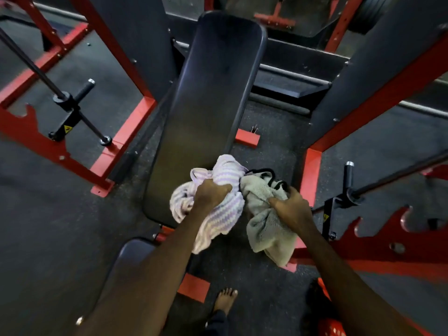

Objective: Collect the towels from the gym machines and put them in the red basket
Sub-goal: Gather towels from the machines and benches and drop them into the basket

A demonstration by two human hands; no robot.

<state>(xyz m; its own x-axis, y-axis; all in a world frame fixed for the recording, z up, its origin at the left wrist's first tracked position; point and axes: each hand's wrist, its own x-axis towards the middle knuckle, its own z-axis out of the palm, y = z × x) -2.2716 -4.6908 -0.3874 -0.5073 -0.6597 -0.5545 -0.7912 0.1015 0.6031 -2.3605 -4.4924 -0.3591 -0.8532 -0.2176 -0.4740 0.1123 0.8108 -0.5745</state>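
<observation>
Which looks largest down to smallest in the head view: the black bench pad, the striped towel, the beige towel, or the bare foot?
1. black bench pad
2. striped towel and beige towel: both are bunched and look about alike, so they are not ranked against each other
3. bare foot

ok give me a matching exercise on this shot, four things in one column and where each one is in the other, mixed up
Things
1. striped lilac towel
2. pale grey towel
3. black bench pad
4. bare foot

Places
a. on the floor, near the bottom edge of the view
b. gripped by the right hand
c. between the two sides of the red frame
d. gripped by the left hand

Pairs: 1-d, 2-b, 3-c, 4-a
</observation>
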